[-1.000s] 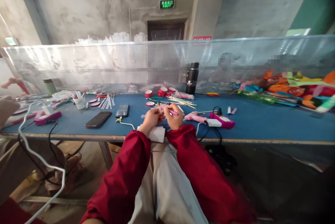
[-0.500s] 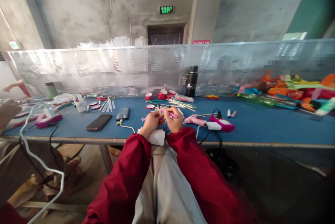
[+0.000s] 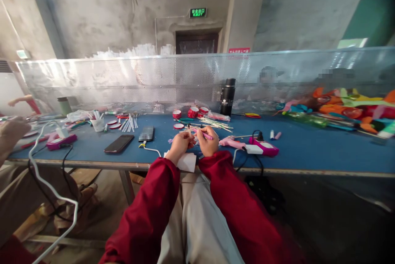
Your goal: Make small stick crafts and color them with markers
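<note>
Over the near edge of the blue table, my two hands work close together. My right hand [image 3: 209,143] is closed round a pink pen [image 3: 206,135], its tip pointing left toward the other hand. My left hand [image 3: 179,145] is pinched on something small and pale that I cannot make out, right at the pen's tip. Below the left hand lies a white sheet of paper or card [image 3: 187,162]. To the right of my right hand rests a pink glue gun [image 3: 232,142]. Thin wooden sticks [image 3: 217,123] lie scattered behind my hands.
A dark phone [image 3: 119,143] and a smaller device on a white cable [image 3: 146,134] lie left. A magenta power strip [image 3: 264,148] sits right. Behind stand red-patterned rolls [image 3: 193,112] and a black flask [image 3: 227,97]. Colourful material [image 3: 354,109] is heaped far right. Another person's hand [image 3: 14,132] shows left.
The whole view has shifted slightly, so things appear a little further right. My hands keep the same hold, and the pen is tilted slightly differently.
</note>
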Tool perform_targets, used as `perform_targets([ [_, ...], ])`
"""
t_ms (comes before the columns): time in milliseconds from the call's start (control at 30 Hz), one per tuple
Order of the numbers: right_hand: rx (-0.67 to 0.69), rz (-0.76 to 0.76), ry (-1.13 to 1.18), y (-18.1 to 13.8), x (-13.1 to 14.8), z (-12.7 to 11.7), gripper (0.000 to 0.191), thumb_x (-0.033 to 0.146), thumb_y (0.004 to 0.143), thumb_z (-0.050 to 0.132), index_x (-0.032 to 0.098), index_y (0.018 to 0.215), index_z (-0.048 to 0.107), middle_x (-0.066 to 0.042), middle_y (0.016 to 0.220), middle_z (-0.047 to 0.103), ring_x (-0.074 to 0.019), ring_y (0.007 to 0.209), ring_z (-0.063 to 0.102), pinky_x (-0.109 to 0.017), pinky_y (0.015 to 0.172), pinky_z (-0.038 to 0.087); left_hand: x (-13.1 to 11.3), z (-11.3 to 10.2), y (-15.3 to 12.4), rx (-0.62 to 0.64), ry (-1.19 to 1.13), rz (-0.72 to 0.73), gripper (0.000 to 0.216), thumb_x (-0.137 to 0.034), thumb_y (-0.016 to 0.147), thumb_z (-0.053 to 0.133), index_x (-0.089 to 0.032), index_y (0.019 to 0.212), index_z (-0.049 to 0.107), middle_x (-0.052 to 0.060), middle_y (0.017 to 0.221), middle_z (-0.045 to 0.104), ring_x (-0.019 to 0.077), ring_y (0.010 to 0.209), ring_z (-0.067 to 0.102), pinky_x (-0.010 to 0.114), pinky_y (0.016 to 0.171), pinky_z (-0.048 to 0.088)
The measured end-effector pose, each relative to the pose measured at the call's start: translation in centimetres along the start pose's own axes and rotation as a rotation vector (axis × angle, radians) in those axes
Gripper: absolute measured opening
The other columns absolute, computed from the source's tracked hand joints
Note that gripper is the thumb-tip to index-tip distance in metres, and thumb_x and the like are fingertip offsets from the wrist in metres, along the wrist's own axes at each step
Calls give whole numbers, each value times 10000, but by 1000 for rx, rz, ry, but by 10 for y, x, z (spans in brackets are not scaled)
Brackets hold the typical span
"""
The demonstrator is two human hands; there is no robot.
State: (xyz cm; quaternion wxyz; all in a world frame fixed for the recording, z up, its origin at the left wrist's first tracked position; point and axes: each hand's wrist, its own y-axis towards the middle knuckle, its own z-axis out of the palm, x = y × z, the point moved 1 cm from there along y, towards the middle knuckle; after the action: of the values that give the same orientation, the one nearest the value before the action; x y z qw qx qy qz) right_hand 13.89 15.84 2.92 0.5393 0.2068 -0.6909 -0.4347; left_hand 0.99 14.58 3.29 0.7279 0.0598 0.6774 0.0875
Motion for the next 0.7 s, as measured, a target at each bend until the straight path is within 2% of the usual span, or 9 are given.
perform_targets([
  [200, 63, 2, 29, 0, 1, 0, 206, 440, 930, 607, 280, 800, 612, -15, 764, 789, -217, 720, 740, -321, 689, 565, -2, 0, -1, 14, -18, 12, 304, -275, 765, 834, -167, 625, 587, -26, 520, 551, 94, 482, 491, 215, 524, 396],
  [333, 7, 14, 3, 1, 1, -1, 209, 430, 923, 599, 279, 779, 601, -17, 748, 778, -213, 708, 730, -324, 702, 565, -2, 0, -1, -11, -5, 0, 254, -221, 784, 797, -160, 634, 600, -12, 548, 580, 96, 498, 501, 216, 535, 406],
  [533, 67, 10, 58, 0, 3, 0, 203, 438, 929, 613, 278, 804, 607, -16, 754, 781, -217, 705, 735, -322, 678, 558, -2, 0, -1, -4, -32, -8, 272, -230, 758, 835, -156, 643, 600, -13, 576, 597, 91, 496, 497, 220, 531, 398],
  [700, 6, 21, 47, 1, 3, -1, 229, 447, 931, 606, 271, 785, 599, -27, 750, 777, -215, 705, 729, -322, 688, 564, -2, 0, -1, -15, -48, -15, 202, -169, 817, 752, -153, 673, 611, -17, 560, 596, 86, 478, 488, 214, 522, 374],
])
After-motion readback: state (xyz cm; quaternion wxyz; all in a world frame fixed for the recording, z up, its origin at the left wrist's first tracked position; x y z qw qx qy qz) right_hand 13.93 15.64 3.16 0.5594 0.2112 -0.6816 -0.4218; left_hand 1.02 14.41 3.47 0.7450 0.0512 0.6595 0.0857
